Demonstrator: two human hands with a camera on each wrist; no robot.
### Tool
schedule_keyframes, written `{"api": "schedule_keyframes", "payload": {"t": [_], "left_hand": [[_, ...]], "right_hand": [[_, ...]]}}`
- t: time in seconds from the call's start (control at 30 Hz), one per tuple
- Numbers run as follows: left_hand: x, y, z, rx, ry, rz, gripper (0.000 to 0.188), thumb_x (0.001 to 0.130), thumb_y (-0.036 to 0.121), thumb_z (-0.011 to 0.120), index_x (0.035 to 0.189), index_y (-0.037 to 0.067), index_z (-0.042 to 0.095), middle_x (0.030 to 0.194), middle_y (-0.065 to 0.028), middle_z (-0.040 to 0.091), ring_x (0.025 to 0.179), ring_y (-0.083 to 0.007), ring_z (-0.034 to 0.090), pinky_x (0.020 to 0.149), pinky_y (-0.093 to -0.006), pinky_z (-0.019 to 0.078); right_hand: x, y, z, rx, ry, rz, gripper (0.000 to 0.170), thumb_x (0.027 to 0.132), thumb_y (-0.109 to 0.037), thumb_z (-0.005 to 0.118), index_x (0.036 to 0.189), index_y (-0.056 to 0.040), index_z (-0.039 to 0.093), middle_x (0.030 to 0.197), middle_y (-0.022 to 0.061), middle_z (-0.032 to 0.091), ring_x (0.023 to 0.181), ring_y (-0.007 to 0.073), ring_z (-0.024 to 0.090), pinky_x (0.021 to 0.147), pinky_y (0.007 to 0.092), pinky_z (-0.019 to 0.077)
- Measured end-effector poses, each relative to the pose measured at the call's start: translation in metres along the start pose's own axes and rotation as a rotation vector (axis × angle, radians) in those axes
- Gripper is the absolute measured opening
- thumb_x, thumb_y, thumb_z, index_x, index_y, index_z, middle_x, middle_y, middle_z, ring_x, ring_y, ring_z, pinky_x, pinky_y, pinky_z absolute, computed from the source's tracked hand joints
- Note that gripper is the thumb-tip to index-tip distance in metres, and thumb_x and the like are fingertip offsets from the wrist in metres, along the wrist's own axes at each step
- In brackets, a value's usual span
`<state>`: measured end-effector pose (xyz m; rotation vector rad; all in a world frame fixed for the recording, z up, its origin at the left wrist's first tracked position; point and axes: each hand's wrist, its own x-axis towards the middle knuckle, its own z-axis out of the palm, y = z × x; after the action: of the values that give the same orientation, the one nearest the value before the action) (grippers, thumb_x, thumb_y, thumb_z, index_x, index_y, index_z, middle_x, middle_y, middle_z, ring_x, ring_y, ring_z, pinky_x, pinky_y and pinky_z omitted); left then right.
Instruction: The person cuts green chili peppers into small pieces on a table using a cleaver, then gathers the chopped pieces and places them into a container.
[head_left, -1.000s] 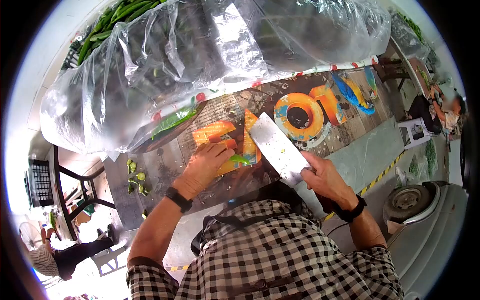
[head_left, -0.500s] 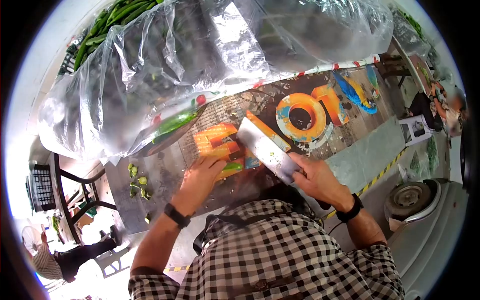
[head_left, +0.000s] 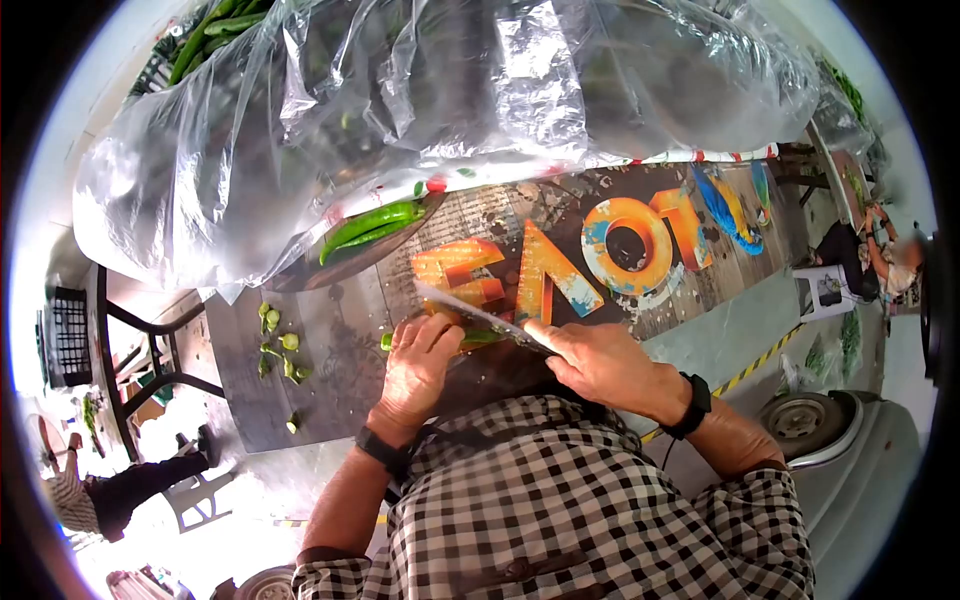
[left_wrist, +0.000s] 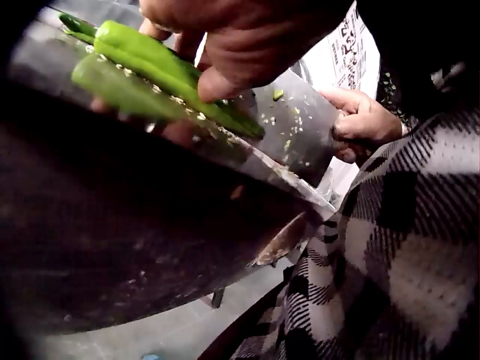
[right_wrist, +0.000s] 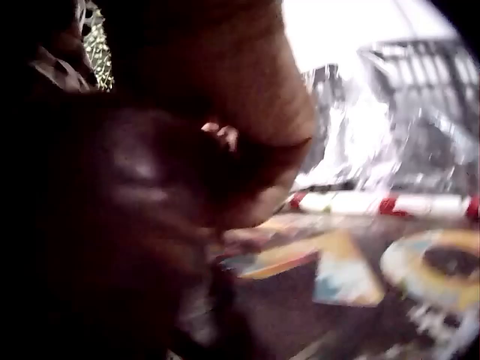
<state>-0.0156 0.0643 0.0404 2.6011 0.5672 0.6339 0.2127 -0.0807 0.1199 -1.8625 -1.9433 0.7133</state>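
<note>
In the head view my left hand [head_left: 415, 365] holds a green pepper [head_left: 482, 338] low over the patterned tabletop [head_left: 340, 380]. From close up, the left wrist view shows fingers and thumb pinching the pepper [left_wrist: 150, 56], which lies along the blade of a cleaver [left_wrist: 304, 112]. Small pale seeds line the pepper's lower side and cling to the blade. My right hand [head_left: 615, 370] grips the cleaver's handle. Seen from above, the cleaver [head_left: 475, 312] looks nearly edge-on and crosses just beyond the left fingertips. The right wrist view is mostly dark and blurred.
Clear plastic sheeting [head_left: 400, 90] covers a heap at the table's far side. Green peppers [head_left: 370, 228] lie by its edge; more peppers [head_left: 220, 35] show at top left. Cut-off stems [head_left: 285, 345] lie at left. Other people sit at both sides. A vehicle wheel [head_left: 800, 420] stands at right.
The cleaver has swung from showing its broad face to nearly edge-on and moved left to the pepper. Both hands are closer together. The head view has shifted somewhat.
</note>
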Motion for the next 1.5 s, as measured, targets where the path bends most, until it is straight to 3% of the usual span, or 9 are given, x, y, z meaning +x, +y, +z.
{"api": "schedule_keyframes", "payload": {"t": [0.13, 0.23, 0.33, 0.43, 0.53, 0.73, 1.03, 1.23, 1.5], "left_hand": [[0.005, 0.001, -0.005, -0.021, -0.001, 0.051, 0.027, 0.072, 0.000, 0.066, 0.098, 0.007, 0.066, 0.108, -0.0097, 0.061, 0.104, -0.0326, 0.060, 0.090, -0.0427, 0.0492], [0.000, -0.002, 0.001, -0.016, 0.029, 0.062, 0.023, 0.071, 0.000, 0.066, 0.093, 0.007, 0.066, 0.105, -0.0085, 0.061, 0.105, -0.0309, 0.059, 0.091, -0.0428, 0.0490], [0.001, -0.004, 0.000, -0.008, 0.033, 0.104, 0.020, 0.072, 0.002, 0.067, 0.091, 0.007, 0.067, 0.103, -0.0071, 0.062, 0.105, -0.0288, 0.059, 0.090, -0.0421, 0.0485], [0.004, 0.005, -0.008, 0.085, 0.005, 0.101, 0.019, 0.073, 0.005, 0.068, 0.092, 0.007, 0.067, 0.103, -0.0056, 0.062, 0.104, -0.0275, 0.059, 0.088, -0.0411, 0.0476], [0.002, 0.000, -0.004, 0.051, -0.024, 0.103, 0.018, 0.074, 0.008, 0.069, 0.092, 0.008, 0.067, 0.104, -0.0040, 0.063, 0.102, -0.0261, 0.059, 0.086, -0.0403, 0.0466], [0.004, -0.003, -0.006, 0.005, -0.019, 0.092, 0.021, 0.075, 0.008, 0.069, 0.095, 0.011, 0.067, 0.104, -0.0022, 0.063, 0.101, -0.0235, 0.060, 0.085, -0.0380, 0.0458], [0.005, 0.002, -0.001, 0.057, -0.036, 0.101, 0.019, 0.074, 0.010, 0.070, 0.092, 0.013, 0.067, 0.103, 0.0004, 0.063, 0.099, -0.0216, 0.059, 0.083, -0.0373, 0.0451], [0.006, 0.006, 0.007, 0.079, 0.013, 0.056, 0.015, 0.072, 0.010, 0.070, 0.087, 0.013, 0.067, 0.101, -0.0002, 0.063, 0.100, -0.0224, 0.060, 0.083, -0.0382, 0.0442], [0.003, 0.009, 0.012, 0.108, 0.043, -0.001, 0.018, 0.071, 0.009, 0.070, 0.087, 0.014, 0.068, 0.100, -0.0003, 0.064, 0.099, -0.0227, 0.060, 0.082, -0.0391, 0.0433]], "right_hand": [[-0.002, 0.002, 0.010, 0.102, 0.013, 0.095, 0.056, 0.087, -0.011, 0.060, 0.141, -0.0094, 0.045, 0.084, 0.0148, 0.065, 0.072, 0.0358, 0.065, 0.060, 0.0460, 0.0514], [-0.003, 0.003, 0.009, 0.071, -0.055, 0.181, 0.049, 0.087, -0.009, 0.059, 0.136, -0.0061, 0.051, 0.099, 0.0176, 0.068, 0.082, 0.0366, 0.067, 0.069, 0.0434, 0.0545], [-0.001, -0.004, 0.009, -0.023, -0.063, 0.109, 0.044, 0.087, -0.008, 0.059, 0.130, -0.0042, 0.054, 0.094, 0.0170, 0.068, 0.078, 0.0368, 0.066, 0.066, 0.0445, 0.0544], [0.000, 0.002, 0.019, -0.064, 0.059, 0.037, 0.040, 0.082, -0.007, 0.061, 0.121, -0.0045, 0.052, 0.083, 0.0141, 0.064, 0.069, 0.0351, 0.065, 0.057, 0.0443, 0.0511], [-0.003, -0.007, 0.021, -0.126, 0.050, 0.085, 0.037, 0.082, -0.006, 0.061, 0.118, -0.0053, 0.055, 0.082, 0.0126, 0.064, 0.067, 0.0332, 0.064, 0.056, 0.0425, 0.0508], [-0.011, -0.019, 0.026, -0.159, 0.178, 0.117, 0.039, 0.083, -0.007, 0.061, 0.122, -0.0059, 0.056, 0.083, 0.0113, 0.064, 0.069, 0.0314, 0.064, 0.057, 0.0409, 0.0508], [-0.019, -0.015, 0.034, -0.072, 0.201, 0.135, 0.037, 0.084, -0.007, 0.060, 0.121, -0.0059, 0.058, 0.085, 0.0119, 0.065, 0.072, 0.0323, 0.065, 0.059, 0.0427, 0.0511], [-0.014, -0.008, 0.029, 0.008, 0.131, 0.138, 0.034, 0.086, -0.007, 0.058, 0.120, -0.0058, 0.057, 0.083, 0.0129, 0.065, 0.067, 0.0362, 0.065, 0.058, 0.0456, 0.0515], [-0.021, -0.027, 0.006, -0.047, 0.106, 0.137, 0.039, 0.086, -0.007, 0.060, 0.125, -0.0029, 0.056, 0.085, 0.0152, 0.066, 0.069, 0.0347, 0.065, 0.058, 0.0437, 0.0521]]}}
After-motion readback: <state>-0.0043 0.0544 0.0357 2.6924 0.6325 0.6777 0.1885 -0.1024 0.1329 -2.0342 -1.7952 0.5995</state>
